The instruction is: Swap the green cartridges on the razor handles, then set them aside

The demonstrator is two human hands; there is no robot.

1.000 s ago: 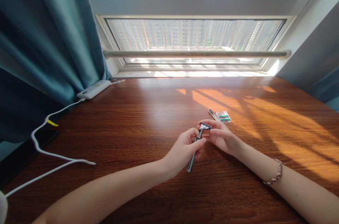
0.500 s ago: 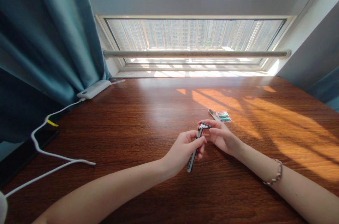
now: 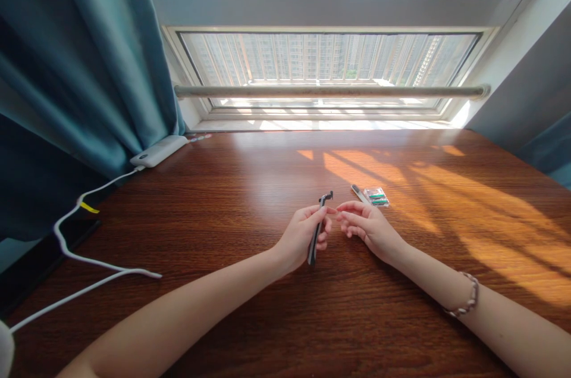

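Note:
A razor (image 3: 316, 235) with a dark and grey handle is in my left hand (image 3: 300, 235), tilted, its head up and seen from the side. The thumb and fingers close round the upper handle. My right hand (image 3: 368, 226) is just to the right, fingers loosely bent and apart, with nothing visible in them. Its fingertips are very near those of the left hand; whether they touch I cannot tell. Beyond the right hand lies a clear pack (image 3: 377, 196) with green-striped pieces. Beside it is a slim grey and dark handle (image 3: 358, 192), its near end hidden by the right hand.
The brown wooden table (image 3: 250, 318) runs to a window with a metal rail (image 3: 330, 91). At the left, a white device (image 3: 159, 150) lies against the blue curtain (image 3: 89, 56). A white cable (image 3: 96, 265) with a yellow tag trails from it. Sunlight falls on the right side.
My left hand has moved left and a little away from me with the razor, whose head has turned side-on. My right hand's fingers have come away from the razor head.

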